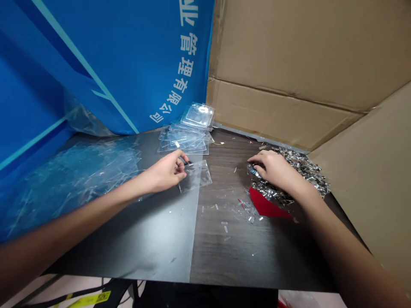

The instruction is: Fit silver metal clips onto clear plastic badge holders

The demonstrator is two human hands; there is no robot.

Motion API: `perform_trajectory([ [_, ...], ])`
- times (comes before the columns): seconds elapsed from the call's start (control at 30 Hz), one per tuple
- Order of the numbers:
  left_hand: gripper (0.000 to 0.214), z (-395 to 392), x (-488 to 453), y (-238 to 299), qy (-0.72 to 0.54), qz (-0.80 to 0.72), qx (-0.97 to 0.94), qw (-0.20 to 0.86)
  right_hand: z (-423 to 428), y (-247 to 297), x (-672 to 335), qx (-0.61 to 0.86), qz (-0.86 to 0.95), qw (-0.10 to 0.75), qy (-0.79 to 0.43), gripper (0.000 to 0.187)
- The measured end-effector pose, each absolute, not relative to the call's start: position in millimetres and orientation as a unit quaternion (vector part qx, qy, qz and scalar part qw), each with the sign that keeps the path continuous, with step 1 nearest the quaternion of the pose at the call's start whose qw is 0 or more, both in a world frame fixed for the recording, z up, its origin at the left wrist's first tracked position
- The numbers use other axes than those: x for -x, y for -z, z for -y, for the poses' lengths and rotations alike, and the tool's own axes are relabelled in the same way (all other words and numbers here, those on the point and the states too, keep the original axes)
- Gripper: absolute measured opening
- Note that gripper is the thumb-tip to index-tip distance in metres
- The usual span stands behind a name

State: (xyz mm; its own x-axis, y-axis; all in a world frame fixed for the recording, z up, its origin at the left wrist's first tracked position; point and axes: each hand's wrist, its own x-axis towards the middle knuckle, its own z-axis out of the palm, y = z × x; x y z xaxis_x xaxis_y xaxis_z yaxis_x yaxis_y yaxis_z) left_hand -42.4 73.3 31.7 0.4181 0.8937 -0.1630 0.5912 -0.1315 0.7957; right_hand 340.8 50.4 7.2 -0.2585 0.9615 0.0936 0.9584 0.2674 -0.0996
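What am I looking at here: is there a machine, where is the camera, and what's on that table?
No machine is at work here: these are a person's two bare hands. The single picture comes from a camera worn on that person's head, looking forward and down.

The left hand holds a clear plastic sleeve, with something small and dark at its fingertips. The right hand is at a heap of small shiny metal pieces; whether it grips one I can't tell.

On the dark table there are also many loose clear sheets at left, a stack of clear sleeves at the back, and a red piece near the metal heap.
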Motion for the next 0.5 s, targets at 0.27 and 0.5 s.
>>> perform_trajectory([
  [0.27,0.022,-132,26,-85,-0.21,-0.491,-0.577,0.618,-50,-8,-337,0.607,0.793,0.062,-0.005,0.033],
  [0.5,0.026,-206,-2,-119,-0.342,-0.505,-0.634,0.475,-50,-7,-337,0.603,0.794,0.072,-0.002,0.032],
])
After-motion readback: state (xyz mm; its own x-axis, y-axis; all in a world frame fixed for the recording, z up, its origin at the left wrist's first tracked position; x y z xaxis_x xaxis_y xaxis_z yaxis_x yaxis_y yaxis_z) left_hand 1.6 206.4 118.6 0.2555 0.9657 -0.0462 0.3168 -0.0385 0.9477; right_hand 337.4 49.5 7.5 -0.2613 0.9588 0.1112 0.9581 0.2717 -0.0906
